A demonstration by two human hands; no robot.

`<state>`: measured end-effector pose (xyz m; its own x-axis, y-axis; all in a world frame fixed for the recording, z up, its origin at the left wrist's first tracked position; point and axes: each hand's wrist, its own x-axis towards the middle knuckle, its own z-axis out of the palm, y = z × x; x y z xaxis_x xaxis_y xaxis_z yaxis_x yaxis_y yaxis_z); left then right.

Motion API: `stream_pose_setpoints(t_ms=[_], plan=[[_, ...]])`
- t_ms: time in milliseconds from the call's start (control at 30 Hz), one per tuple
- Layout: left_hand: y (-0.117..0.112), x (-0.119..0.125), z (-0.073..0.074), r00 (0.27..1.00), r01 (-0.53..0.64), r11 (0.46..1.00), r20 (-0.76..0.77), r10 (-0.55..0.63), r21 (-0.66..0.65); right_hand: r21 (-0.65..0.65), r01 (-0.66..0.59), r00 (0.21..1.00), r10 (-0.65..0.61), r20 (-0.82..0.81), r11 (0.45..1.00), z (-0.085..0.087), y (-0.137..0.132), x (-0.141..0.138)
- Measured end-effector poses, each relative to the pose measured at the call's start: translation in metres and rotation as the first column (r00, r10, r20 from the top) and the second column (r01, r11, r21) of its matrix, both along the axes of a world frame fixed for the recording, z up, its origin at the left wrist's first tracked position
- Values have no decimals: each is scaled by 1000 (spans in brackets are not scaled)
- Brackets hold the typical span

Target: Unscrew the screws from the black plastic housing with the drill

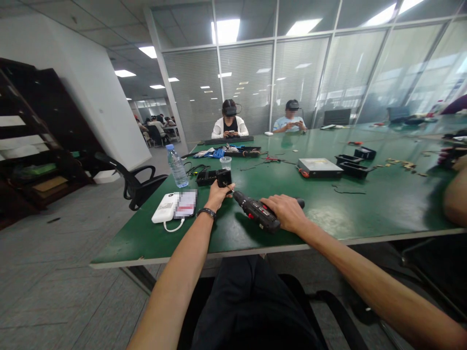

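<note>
My right hand is wrapped round the grip of a black cordless screwdriver with red accents. Its bit points left and meets, or comes very near, a small black box-shaped part. That part is gripped in my left hand, just above the table; whether the bit touches it I cannot tell. Right behind my left hand lies a black plastic tray. A clear plastic cup stands beyond the black part.
On the green table a water bottle, a white power bank and a phone sit left. A metal drive box and black trays lie right. Two people sit opposite; another person's arm shows at right.
</note>
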<state>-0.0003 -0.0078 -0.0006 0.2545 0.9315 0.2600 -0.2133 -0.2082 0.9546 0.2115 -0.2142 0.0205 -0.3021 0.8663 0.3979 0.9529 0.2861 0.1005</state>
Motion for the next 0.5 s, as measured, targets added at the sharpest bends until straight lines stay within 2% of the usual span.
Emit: stream_pose_setpoints(t_ms=[300, 500], plan=[[0, -3, 5, 997, -50, 997, 47, 53, -67, 11, 52, 995, -51, -80, 999, 6, 4, -25], [-4, -5, 9, 985, -98, 989, 133, 113, -111, 23, 19, 994, -17, -105, 1000, 5, 6, -30]])
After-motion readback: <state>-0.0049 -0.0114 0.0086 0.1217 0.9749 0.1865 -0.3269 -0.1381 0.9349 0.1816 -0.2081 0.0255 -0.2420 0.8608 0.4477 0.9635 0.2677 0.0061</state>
